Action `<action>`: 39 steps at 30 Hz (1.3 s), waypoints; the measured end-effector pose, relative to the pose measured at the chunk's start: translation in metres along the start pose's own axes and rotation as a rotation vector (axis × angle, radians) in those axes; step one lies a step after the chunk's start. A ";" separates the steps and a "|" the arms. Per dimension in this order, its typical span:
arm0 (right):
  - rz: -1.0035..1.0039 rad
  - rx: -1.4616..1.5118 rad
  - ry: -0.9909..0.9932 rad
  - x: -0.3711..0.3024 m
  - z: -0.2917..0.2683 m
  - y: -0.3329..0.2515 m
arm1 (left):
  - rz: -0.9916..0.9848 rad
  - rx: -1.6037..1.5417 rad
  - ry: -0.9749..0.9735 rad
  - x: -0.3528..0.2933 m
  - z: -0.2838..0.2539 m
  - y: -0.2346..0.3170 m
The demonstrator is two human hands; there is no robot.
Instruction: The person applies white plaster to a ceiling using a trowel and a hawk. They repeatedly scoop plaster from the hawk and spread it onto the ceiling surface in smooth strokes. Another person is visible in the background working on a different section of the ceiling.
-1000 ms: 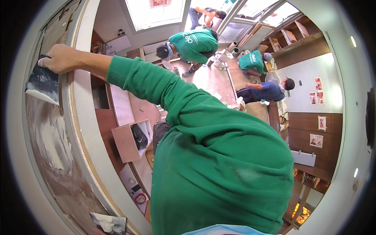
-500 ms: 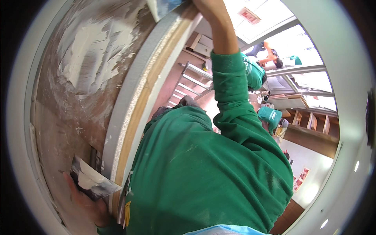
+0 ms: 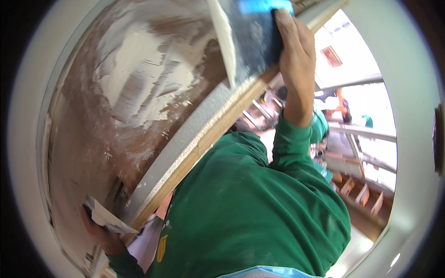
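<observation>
Two scrapers [image 3: 257, 46] [image 3: 109, 218] — right hand [image 3: 299, 58] grips one near the putty patch [image 3: 124, 69], left hand [image 3: 99, 235] holds one lower in view.

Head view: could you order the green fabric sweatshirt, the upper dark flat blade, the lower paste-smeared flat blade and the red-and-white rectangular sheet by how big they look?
Largest to smallest:
Green fabric sweatshirt
Upper dark flat blade, cropped
Lower paste-smeared flat blade
Red-and-white rectangular sheet
Nearness may explain the blades' difference.
</observation>
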State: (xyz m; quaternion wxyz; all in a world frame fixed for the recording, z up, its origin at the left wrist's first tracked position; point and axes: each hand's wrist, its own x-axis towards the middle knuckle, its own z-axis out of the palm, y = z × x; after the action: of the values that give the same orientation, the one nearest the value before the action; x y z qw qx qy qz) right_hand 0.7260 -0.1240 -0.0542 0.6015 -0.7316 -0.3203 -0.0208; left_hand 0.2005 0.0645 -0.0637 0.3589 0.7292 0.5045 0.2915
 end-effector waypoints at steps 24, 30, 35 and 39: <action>-0.139 0.481 -0.672 0.013 -0.033 0.015 | -0.618 -0.864 -0.107 0.012 0.044 0.052; -0.093 0.502 -0.602 0.003 -0.031 0.027 | -0.617 -0.777 -0.073 0.013 0.045 0.055; 0.278 0.917 -0.349 0.013 -0.030 0.042 | -0.544 -0.791 -0.025 0.018 0.052 0.077; 0.504 1.204 -0.263 0.047 -0.025 0.004 | -0.237 -1.024 -0.005 0.047 0.071 0.093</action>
State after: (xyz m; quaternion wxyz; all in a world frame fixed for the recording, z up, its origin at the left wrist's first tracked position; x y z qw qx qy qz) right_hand 0.7738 -0.1257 -0.0310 0.8473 -0.3168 -0.1658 0.3926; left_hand 0.3203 0.0714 -0.0257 0.7012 0.3989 0.3756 0.4562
